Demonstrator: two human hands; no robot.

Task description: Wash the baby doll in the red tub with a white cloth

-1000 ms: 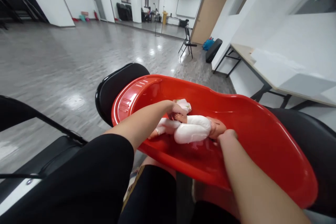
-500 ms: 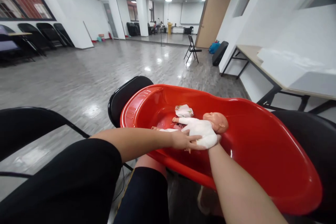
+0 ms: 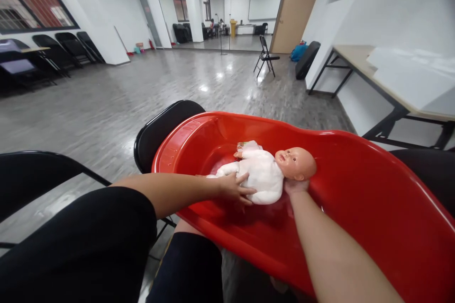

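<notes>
A baby doll (image 3: 263,175) in white clothing lies on its back inside a red baby bathtub (image 3: 359,189), its head to the right and face turned up. My left hand (image 3: 232,187) holds the doll at the hip from the near side, thumb on top and fingers spread along its flank. Behind the doll's neck, my right hand (image 3: 296,187) supports the head; most of its fingers are hidden beneath. A small whitish bundle (image 3: 250,144) with a coloured pattern sits past the doll's arm, partly covered by it.
A black chair (image 3: 159,130) stands against the tub's left end, and another black chair (image 3: 35,180) is at the left. A table (image 3: 359,61) runs along the right wall. Farther off are a folding chair (image 3: 265,57), a large mirror (image 3: 220,14) and a wooden door (image 3: 296,9).
The doll's face has rolled upward and toward me, and its legs show more. My right hand has moved behind its neck; my left hand has slid left to its hip.
</notes>
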